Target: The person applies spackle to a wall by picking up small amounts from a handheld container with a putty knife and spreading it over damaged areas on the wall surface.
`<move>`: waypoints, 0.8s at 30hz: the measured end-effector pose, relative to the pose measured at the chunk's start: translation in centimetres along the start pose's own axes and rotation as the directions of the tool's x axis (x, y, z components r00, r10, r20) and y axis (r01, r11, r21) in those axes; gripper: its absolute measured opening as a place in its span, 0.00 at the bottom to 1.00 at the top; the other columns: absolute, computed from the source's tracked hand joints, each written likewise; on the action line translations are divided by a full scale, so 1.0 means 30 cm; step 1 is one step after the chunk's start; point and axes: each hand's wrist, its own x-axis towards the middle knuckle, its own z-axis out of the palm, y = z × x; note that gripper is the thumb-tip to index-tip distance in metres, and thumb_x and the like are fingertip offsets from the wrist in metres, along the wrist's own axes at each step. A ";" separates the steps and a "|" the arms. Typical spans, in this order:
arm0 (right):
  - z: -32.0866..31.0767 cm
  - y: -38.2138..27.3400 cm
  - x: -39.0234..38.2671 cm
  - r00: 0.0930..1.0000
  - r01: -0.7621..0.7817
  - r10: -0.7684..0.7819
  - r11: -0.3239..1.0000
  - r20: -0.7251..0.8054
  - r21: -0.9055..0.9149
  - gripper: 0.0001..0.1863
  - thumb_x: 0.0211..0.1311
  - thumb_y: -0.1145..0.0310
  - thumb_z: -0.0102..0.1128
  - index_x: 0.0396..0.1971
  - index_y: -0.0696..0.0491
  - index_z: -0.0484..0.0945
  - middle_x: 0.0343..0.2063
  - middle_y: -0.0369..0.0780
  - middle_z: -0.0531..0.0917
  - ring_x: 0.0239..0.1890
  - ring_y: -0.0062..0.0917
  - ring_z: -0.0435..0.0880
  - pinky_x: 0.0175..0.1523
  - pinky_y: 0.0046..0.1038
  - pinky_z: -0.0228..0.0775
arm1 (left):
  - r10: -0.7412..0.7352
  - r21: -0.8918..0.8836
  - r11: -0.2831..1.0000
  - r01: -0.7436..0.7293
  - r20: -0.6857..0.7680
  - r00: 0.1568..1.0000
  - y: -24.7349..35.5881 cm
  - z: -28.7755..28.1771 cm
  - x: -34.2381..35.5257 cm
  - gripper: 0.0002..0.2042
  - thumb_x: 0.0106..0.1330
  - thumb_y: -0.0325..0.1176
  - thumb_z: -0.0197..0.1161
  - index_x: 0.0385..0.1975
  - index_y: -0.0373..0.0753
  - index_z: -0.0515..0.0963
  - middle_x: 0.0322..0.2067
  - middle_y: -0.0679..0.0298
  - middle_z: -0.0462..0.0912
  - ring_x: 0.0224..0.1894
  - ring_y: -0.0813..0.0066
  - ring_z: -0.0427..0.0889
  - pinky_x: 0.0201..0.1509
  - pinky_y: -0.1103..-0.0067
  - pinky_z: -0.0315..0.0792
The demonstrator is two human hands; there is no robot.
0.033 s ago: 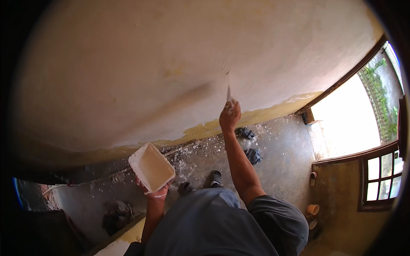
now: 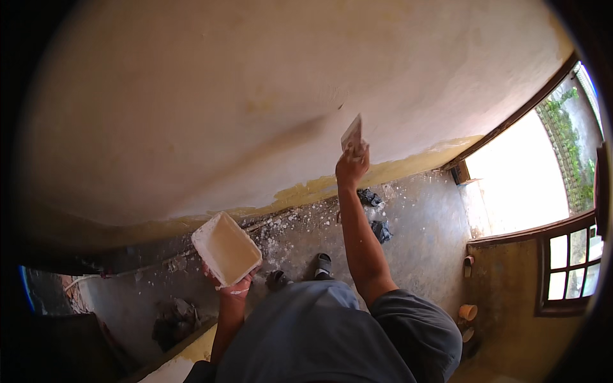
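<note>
My left hand (image 2: 237,286) grips a rectangular pale tub (image 2: 254,254) from below, its open top facing up and a smooth cream-white paste (image 2: 231,250) inside. White smears mark the tub's rim and my wrist. Stretched out ahead, my right hand (image 2: 352,167) is closed round the handle of a putty knife (image 2: 353,133). The knife's wide blade is turned flat side toward me, its edge pointing at the wall (image 2: 274,70). Whether the blade touches the wall, I cannot tell. Faint scrape marks and a small dark spot show on the wall just beyond the blade.
A yellowish unpainted-looking strip (image 2: 306,193) runs along the wall's foot. White crumbs litter the grey floor (image 2: 421,223). Two black plastic bags (image 2: 380,232) lie below my right arm. At the right are a bright doorway (image 2: 517,179), a paned window (image 2: 575,263) and an orange pot (image 2: 468,312).
My right hand has shifted slightly right and downward with the putty knife, whose blade has turned from edge-on to showing its flat side. The left hand and tub stay nearly still.
</note>
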 end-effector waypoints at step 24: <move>-0.043 -0.119 0.101 0.666 0.745 -0.664 0.607 0.339 -0.275 0.17 0.58 0.75 0.61 0.49 0.55 0.80 0.43 0.44 0.82 0.46 0.40 0.80 0.52 0.39 0.73 | 0.029 0.005 1.000 -0.028 -0.028 0.999 -0.005 0.017 -0.009 0.40 0.57 0.64 0.58 0.69 0.54 0.59 0.63 0.59 0.69 0.63 0.47 0.70 0.51 0.40 0.74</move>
